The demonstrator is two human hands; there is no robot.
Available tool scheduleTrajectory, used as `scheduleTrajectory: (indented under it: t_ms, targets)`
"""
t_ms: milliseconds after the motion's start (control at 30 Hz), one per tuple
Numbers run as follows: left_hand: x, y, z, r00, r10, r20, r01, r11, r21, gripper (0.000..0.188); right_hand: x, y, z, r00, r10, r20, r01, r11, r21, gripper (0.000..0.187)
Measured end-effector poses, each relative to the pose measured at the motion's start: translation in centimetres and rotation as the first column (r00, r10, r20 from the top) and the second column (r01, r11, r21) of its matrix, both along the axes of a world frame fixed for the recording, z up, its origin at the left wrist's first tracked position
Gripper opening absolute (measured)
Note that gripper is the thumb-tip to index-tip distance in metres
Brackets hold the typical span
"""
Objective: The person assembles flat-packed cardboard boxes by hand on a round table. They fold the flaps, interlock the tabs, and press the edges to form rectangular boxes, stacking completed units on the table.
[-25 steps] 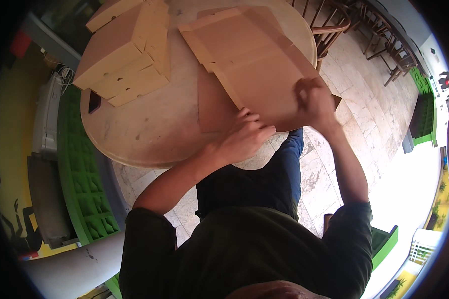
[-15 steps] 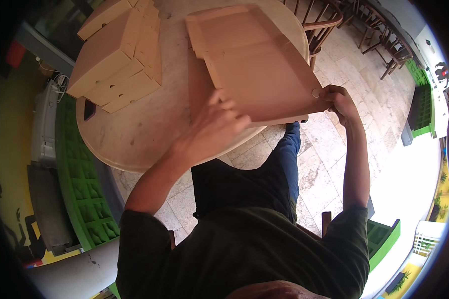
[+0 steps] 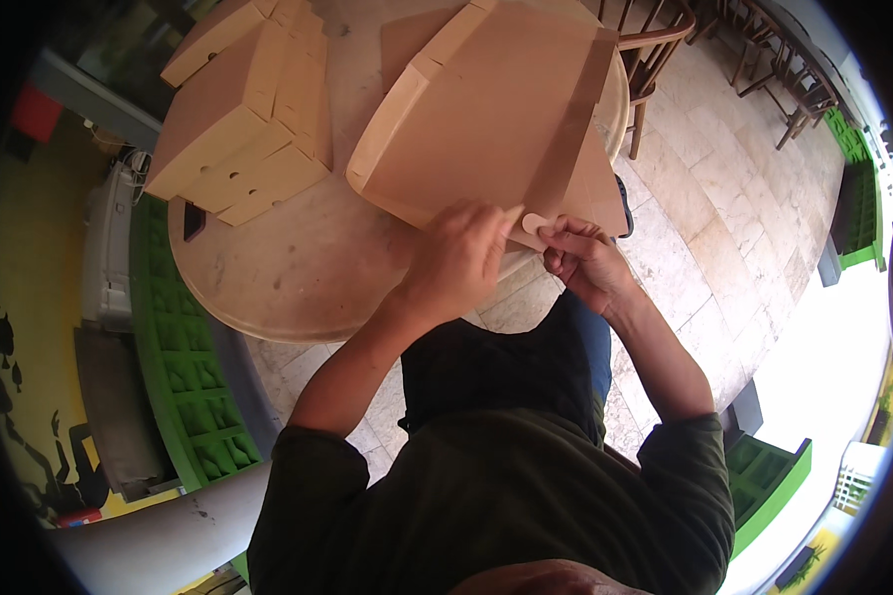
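Observation:
A brown cardboard box [image 3: 486, 124], partly folded, lies on the round table with some side walls raised and its near corner over the table's edge. My right hand [image 3: 587, 260] pinches that near corner beside a pale round spot, which may be a hole. My left hand [image 3: 456, 253] is at the near edge just left of it, fingers curled against the cardboard, fingertips close to a small raised flap. How firmly the left fingers grip is partly hidden by the back of the hand.
Folded cardboard boxes [image 3: 243, 114] stand stacked at the table's left. A dark phone-like object [image 3: 194, 220] lies beside them on the round table [image 3: 268, 288]. A wooden chair [image 3: 655, 50] stands beyond the right edge. Green slatted furniture [image 3: 184, 367] is at left.
The box has turned, its right side wall now standing up. My right hand has come left and nearer with the corner. My left hand has moved slightly right, beside it.

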State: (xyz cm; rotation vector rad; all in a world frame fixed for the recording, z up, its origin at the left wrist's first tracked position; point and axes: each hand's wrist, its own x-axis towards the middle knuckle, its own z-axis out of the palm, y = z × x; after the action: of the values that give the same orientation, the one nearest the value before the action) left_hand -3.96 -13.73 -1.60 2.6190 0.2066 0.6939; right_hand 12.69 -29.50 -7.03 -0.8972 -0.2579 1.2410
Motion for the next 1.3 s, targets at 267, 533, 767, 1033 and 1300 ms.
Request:
scheduleTrajectory:
  t_ms: [267,533,767,1033,1300]
  targets:
    - [3.1,3.8,1.9,0.95,-0.047,-0.31,-0.116,0.866,-0.487,0.038,-0.5,1.6,1.1,0.994,0.037,0.106,-0.04,0.999,0.019,0.004]
    - [5.0,4.4,1.2,0.899,-0.08,-0.43,-0.182,0.826,-0.534,0.042,-0.6,2.2,1.0,0.995,0.029,0.091,-0.026,0.999,-0.034,0.008]
    - [5.2,3.5,1.1,0.907,-0.052,-0.418,-0.209,0.806,-0.554,0.035,-0.5,2.3,1.1,0.998,-0.009,0.068,0.012,0.999,-0.044,0.006]
    - [4.4,4.2,0.5,0.917,-0.248,-0.314,-0.103,0.612,-0.784,0.005,0.7,2.2,1.3,0.988,0.034,0.153,-0.014,0.991,-0.133,0.017]
    - [5.0,3.6,0.9,0.875,-0.303,-0.378,-0.123,0.615,-0.779,0.017,0.0,2.4,2.7,0.931,0.08,0.356,0.008,0.971,-0.238,0.017]
